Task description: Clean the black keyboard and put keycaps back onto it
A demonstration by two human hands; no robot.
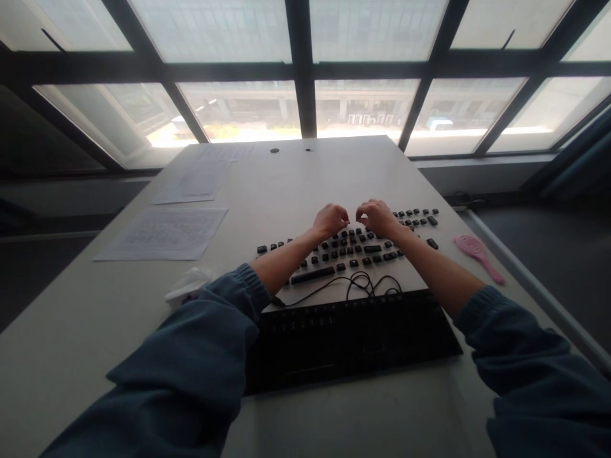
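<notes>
My left hand (331,220) is over the back rows of loose black keycaps (354,263), its fingers curled together. A dark speck shows by its fingertips, too small to name. Close by on the right, my right hand (377,218) has its thumb and fingers bent into a pinch; what they hold, if anything, is hidden. The keycaps lie spread in rows on the white table, with a long spacebar keycap (312,275) at the front left. Nearer to me lies a black keyboard base (353,343), its cable (361,284) coiled between it and the keycaps.
Printed paper sheets (165,234) lie on the left of the white table (267,184). A white tissue pack (188,286) sits beside my left sleeve. Near the right table edge rests a pink hairbrush (478,254). Large windows (238,108) stand behind the table.
</notes>
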